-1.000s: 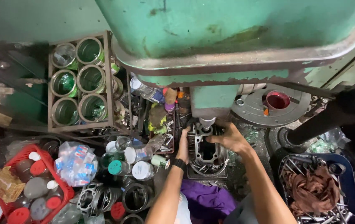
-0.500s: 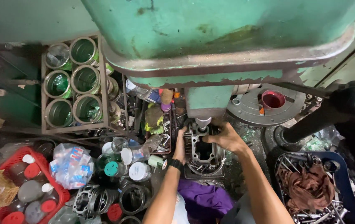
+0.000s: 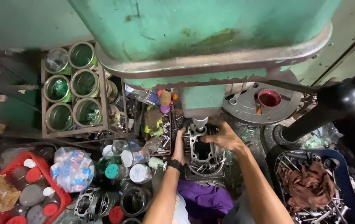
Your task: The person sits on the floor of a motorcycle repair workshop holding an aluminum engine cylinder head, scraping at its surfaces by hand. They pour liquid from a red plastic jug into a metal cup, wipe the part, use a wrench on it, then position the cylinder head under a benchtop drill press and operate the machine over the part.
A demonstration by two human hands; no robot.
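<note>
The cylinder [image 3: 202, 151] sat on the machine table under the green drill press [image 3: 210, 45], its bore facing up below the spindle [image 3: 199, 122]. My left hand [image 3: 180, 146] pressed flat against its left side and my right hand [image 3: 223, 137] curled over its upper right edge, both gripping it. A purple rag [image 3: 204, 199] lay just below, and a rack of tins [image 3: 71, 89] stood well to the left.

One head-worn view — looking steeply down from above the green machine head [image 3: 202, 37], fairly near it.
</note>
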